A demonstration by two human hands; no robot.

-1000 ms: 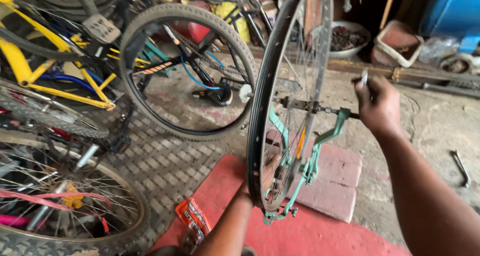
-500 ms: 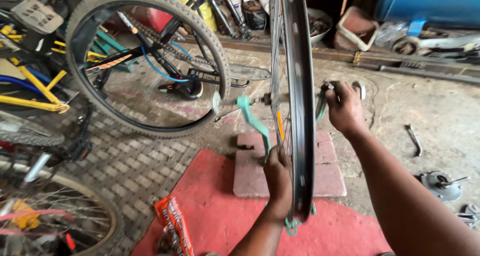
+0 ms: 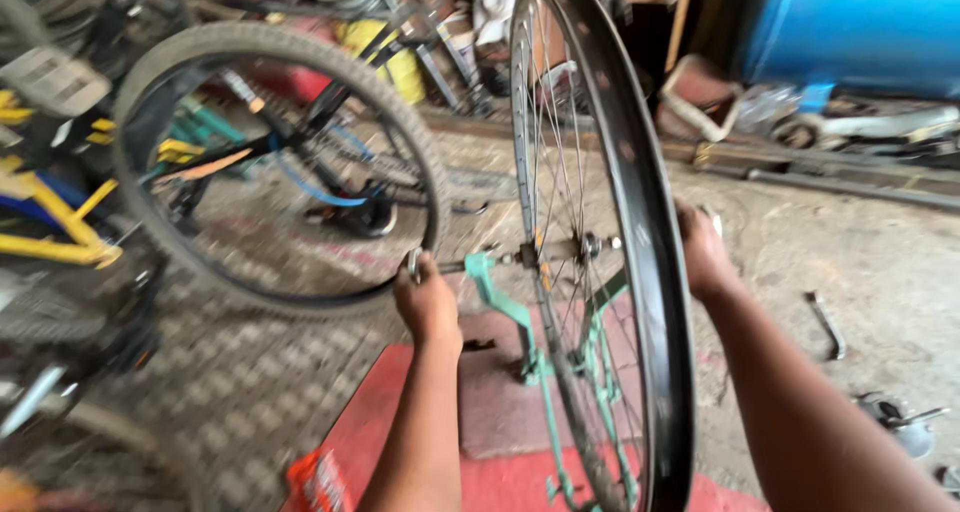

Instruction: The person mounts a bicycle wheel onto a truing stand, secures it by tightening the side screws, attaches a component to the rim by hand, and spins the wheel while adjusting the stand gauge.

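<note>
At the far left stand a yellow bicycle frame [image 3: 60,234] and a tyred bicycle wheel [image 3: 275,162], and just right of them the left hand [image 3: 427,304] is curled tight around the left axle end [image 3: 452,267] of the bare wheel. That wheel rim [image 3: 640,212], black and tyreless with thin silver spokes, stands upright in a green truing stand [image 3: 535,357] on a red mat [image 3: 500,477], edge-on to the camera, its axle running left to right. The right hand [image 3: 705,252] is at the other axle end, its fingers hidden behind the rim so their grip cannot be told; farther back an open box [image 3: 700,97] lies tipped, contents unclear, beside a blue drum [image 3: 850,22].
</note>
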